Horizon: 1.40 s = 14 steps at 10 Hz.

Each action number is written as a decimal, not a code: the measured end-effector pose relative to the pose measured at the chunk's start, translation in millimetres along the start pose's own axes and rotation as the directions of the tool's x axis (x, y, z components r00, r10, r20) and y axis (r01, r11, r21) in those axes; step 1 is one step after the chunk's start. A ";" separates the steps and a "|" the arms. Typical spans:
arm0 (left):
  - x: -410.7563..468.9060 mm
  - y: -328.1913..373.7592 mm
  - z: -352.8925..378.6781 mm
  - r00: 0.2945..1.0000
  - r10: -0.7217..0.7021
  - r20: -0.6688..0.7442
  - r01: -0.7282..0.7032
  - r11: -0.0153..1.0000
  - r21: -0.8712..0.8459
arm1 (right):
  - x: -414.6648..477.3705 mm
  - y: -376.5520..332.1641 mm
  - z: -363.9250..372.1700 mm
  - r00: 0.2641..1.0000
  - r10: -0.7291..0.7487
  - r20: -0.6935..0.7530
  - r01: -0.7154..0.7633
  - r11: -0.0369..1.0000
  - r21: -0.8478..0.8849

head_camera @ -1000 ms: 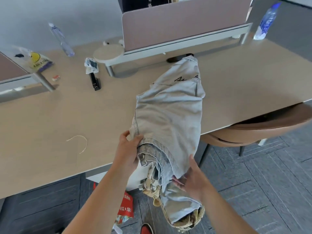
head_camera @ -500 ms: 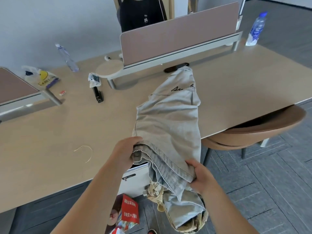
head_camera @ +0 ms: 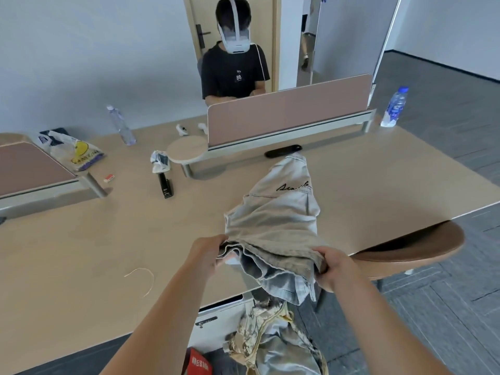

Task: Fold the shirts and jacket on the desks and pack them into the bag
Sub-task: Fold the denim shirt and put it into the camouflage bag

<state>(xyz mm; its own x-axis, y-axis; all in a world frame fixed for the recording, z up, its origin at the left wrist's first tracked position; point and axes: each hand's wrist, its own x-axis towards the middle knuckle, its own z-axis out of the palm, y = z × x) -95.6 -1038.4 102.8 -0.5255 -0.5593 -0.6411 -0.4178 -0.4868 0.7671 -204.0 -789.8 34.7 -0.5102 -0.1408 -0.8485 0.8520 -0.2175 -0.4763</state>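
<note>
Item: pale denim jacket [head_camera: 273,212], centre frame, held in both my hands.
It lies across the desk [head_camera: 81,253], near hem bunched at the front edge; my left hand [head_camera: 208,253] and right hand [head_camera: 335,266] each grip a corner, fingers curled.

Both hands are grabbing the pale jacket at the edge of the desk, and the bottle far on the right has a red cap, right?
Not quite. The head view shows the bottle has a blue cap, not red. The rest is right: the left hand and right hand both grip the pale jacket at the edge of the desk.
</note>
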 end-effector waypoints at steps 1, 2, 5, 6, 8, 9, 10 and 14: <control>18.0 22.7 14.8 0.994 0.017 0.110 0.001 0.987 -0.164 | -0.3 -26.6 23.0 0.999 -0.041 0.028 0.035 0.981 0.193; 51.4 38.0 29.0 0.976 0.080 0.202 -0.023 0.963 -0.268 | 0.5 -55.8 42.6 0.987 -0.154 0.046 0.124 0.910 0.395; 173.4 57.4 62.7 0.878 0.051 0.477 -0.191 0.949 0.250 | 49.5 -100.3 85.2 0.879 -0.470 -0.082 0.462 0.882 -0.098; 196.8 55.6 65.1 0.875 0.094 0.475 -0.371 0.762 0.531 | 62.0 -84.1 77.4 0.753 -0.643 -0.138 0.412 0.624 -0.664; 195.4 59.1 73.1 0.835 0.243 0.494 -0.534 0.573 0.621 | 78.5 -69.5 73.9 0.786 -0.589 0.190 0.297 0.090 -0.951; 193.5 61.7 75.5 0.828 0.233 0.509 -0.535 0.597 0.598 | 86.9 -81.6 78.5 0.734 -0.644 0.215 0.205 -0.092 -0.974; 195.1 62.4 78.7 0.836 0.122 0.535 -0.451 0.708 0.544 | 91.0 -99.7 85.1 0.706 -0.675 0.214 0.260 -0.033 -0.965; 215.5 71.3 83.7 0.873 0.106 0.475 -0.480 0.357 0.802 | 131.2 -147.7 98.1 0.677 -0.716 0.170 0.377 0.140 -0.916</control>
<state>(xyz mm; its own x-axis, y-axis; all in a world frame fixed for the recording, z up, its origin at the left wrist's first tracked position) -300.6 -1137.4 21.1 -0.8556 -0.2215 -0.4679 -0.4912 0.6327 0.5987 -408.3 -870.9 16.4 -0.9755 -0.1034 -0.1940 0.0341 0.8008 -0.5980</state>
